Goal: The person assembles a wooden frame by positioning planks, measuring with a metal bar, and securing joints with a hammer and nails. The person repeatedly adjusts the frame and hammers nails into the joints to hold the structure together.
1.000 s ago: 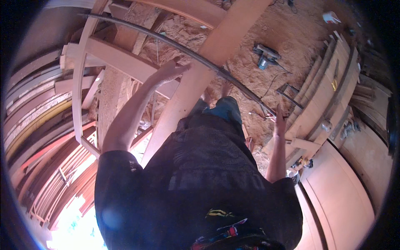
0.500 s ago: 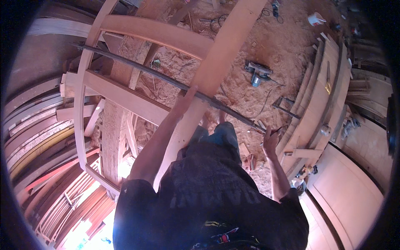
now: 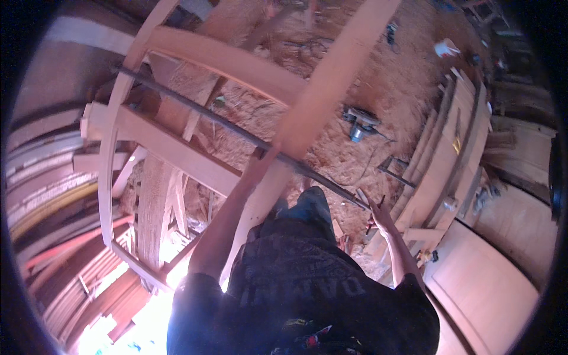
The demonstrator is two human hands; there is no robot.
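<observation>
Looks down past a dark shirt [image 3: 302, 278]; has right hand [image 3: 383, 220] just beside the near end of a long dark bar [image 3: 207, 114], apparently with a slim dark item at the fingers, too small to tell whether clamped or loose; rests left hand [image 3: 267, 158] at the bar's crossing over a wide board [image 3: 322, 100], cannot tell whether with fingers curled round or merely laid along; seems, as a judgement, to be steadying or lining up the bar across the framework; would call next for a firm left hand and a careful check of the right end; farther out, see the bar run between two rails [image 3: 177, 154] to a curved side piece [image 3: 106, 154]; beyond the board, find a power tool [image 3: 358, 124] on sawdust, stacked planks [image 3: 432, 183] rightward, and, farthest, a white container [image 3: 447, 48].
</observation>
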